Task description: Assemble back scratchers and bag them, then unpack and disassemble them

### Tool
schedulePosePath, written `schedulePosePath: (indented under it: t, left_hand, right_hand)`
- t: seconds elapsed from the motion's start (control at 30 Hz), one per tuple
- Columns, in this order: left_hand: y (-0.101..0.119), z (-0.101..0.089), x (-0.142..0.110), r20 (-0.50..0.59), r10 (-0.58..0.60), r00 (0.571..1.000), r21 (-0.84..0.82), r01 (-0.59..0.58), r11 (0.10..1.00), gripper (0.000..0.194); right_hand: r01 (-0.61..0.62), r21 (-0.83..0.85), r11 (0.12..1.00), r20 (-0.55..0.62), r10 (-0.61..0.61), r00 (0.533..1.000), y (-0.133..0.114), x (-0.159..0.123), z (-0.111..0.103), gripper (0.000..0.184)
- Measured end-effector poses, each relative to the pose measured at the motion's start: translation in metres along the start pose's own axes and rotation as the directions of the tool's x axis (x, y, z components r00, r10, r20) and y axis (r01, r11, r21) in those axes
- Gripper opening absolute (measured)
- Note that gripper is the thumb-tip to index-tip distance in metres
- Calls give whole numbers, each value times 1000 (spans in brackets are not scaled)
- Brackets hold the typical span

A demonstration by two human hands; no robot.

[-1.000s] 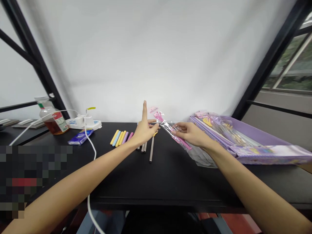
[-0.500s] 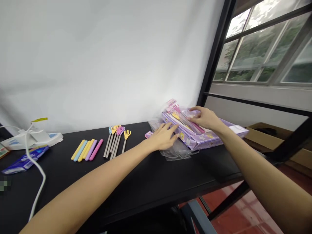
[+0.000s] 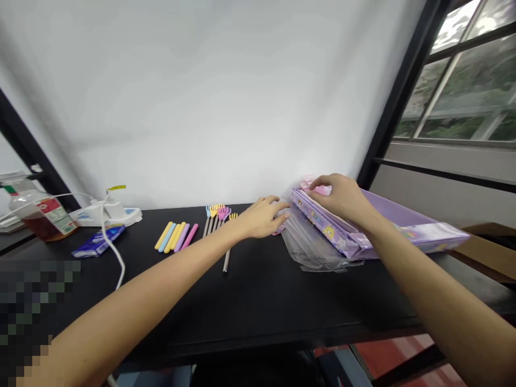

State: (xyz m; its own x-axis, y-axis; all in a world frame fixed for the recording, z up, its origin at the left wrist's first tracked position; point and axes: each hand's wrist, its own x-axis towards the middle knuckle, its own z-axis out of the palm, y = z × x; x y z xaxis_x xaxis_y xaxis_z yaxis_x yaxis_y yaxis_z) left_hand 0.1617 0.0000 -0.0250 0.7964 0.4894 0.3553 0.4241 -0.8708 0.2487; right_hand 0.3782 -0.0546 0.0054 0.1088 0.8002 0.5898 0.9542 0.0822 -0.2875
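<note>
My right hand (image 3: pixel 342 196) reaches into the far end of a purple box (image 3: pixel 403 228) on the black table (image 3: pixel 262 290), its fingers curled over pink packaged items (image 3: pixel 318 188) at the box's edge. My left hand (image 3: pixel 264 216) lies palm down beside the box, fingers resting on a pile of clear plastic wrappers (image 3: pixel 312 248). Just left of that hand lie several metal back scratchers with coloured claw heads (image 3: pixel 220 223). Farther left sits a row of pastel handles (image 3: pixel 176 236).
A white power strip (image 3: pixel 107 214) with a white cable (image 3: pixel 115 255) sits at the back left, beside a blue packet (image 3: pixel 97 243) and a bottle of brown liquid (image 3: pixel 40 217). Black frame posts stand at both sides; a cardboard box (image 3: pixel 489 250) is at far right.
A second ago both hands held a wrapped scratcher over the table's middle. The left hand has since moved to the wrapper pile and the right into the purple box; the view swung right, then partly back.
</note>
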Motion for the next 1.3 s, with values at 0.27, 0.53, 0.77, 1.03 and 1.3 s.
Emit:
schedulePosePath:
  t: [0.27, 0.53, 0.77, 1.03, 1.3]
  left_hand:
    - [-57, -60, -80, -15, -286, 958, 188, 284, 940, 30]
    - [-72, -70, -129, -99, -530, 842, 293, 533, 793, 28]
    - [-79, -76, -135, -74, -891, 448, 242, 875, 420, 38]
    - [-80, -76, -135, -8, -838, 545, 301, 801, 518, 38]
    - [-91, -82, -138, 67, -793, 605, 317, 741, 592, 47]
  right_hand:
    - [31, 396, 918, 323, -171, 931, -104, 13, 46, 13]
    - [255, 415, 873, 409, -430, 805, -138, -41, 107, 12]
    - [207, 313, 927, 485, -344, 804, -132, -42, 108, 16]
    - [32, 434, 901, 499, -269, 824, -118, -33, 96, 20]
    - [31, 469, 883, 447, -268, 854, -114, -30, 94, 26]
